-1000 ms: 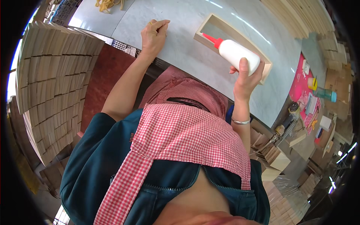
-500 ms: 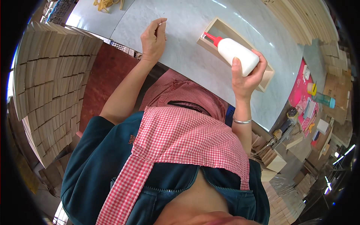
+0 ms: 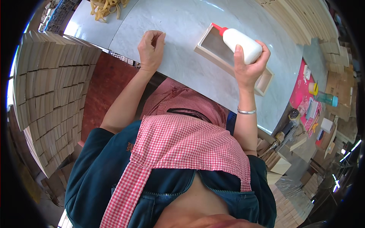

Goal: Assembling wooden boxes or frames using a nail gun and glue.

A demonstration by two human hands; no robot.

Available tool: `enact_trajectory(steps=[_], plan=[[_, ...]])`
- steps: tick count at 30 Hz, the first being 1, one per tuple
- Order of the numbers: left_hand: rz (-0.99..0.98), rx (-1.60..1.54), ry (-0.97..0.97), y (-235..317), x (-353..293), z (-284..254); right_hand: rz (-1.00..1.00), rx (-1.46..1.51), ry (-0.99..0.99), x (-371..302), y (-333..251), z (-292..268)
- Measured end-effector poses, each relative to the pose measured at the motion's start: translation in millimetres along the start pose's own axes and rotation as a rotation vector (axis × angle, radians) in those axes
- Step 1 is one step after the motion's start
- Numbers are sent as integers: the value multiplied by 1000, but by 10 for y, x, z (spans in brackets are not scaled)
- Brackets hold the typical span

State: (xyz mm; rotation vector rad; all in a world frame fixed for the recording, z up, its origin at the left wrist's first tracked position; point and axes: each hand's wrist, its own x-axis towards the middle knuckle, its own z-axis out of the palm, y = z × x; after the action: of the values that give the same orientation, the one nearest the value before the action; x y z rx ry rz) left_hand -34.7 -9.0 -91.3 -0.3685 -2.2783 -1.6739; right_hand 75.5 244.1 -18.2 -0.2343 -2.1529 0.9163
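Note:
My right hand (image 3: 249, 68) is wrapped round a white squeeze bottle (image 3: 242, 45) with a red pointed nozzle, tilted so that the tip points to the far left. Under the bottle lies a shallow, pale wooden box (image 3: 215, 60) with an open top, set slantwise on the table. The nozzle tip is over the far left corner of the box; whether it touches the wood I cannot tell. To the left of the box, my left hand (image 3: 151, 53) is held with its fingers curled in towards the thumb. What these fingers hold, if anything, is hidden.
The grey marbled tabletop (image 3: 178, 43) carries tan bands (image 3: 106, 8) at the far left. Stacked wooden strips (image 3: 49, 95) rise at my left, and long boards (image 3: 292, 19) lie at the far right. A teal bottle (image 3: 327, 98) is among clutter on the right.
The bottle has tipped a little, its nozzle rising from the box's near left end towards the far left corner. My left hand has shifted slightly left and nearer, fingers still curled.

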Motion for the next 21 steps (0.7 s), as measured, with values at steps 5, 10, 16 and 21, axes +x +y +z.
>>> enact_trajectory(steps=[5, 10, 16, 21], plan=[[-104, -32, -13, 80, 0, -8, -2, -7, 30, -12, 54, -69], [-123, -6, -30, 80, 4, -31, 35, -61, 42, -83, 38, -242], [-99, 67, -30, 51, 7, -29, 64, -164, 96, -216, 129, -540], [-23, 172, -4, -49, -3, -31, 131, -192, 148, -327, 177, -817]])
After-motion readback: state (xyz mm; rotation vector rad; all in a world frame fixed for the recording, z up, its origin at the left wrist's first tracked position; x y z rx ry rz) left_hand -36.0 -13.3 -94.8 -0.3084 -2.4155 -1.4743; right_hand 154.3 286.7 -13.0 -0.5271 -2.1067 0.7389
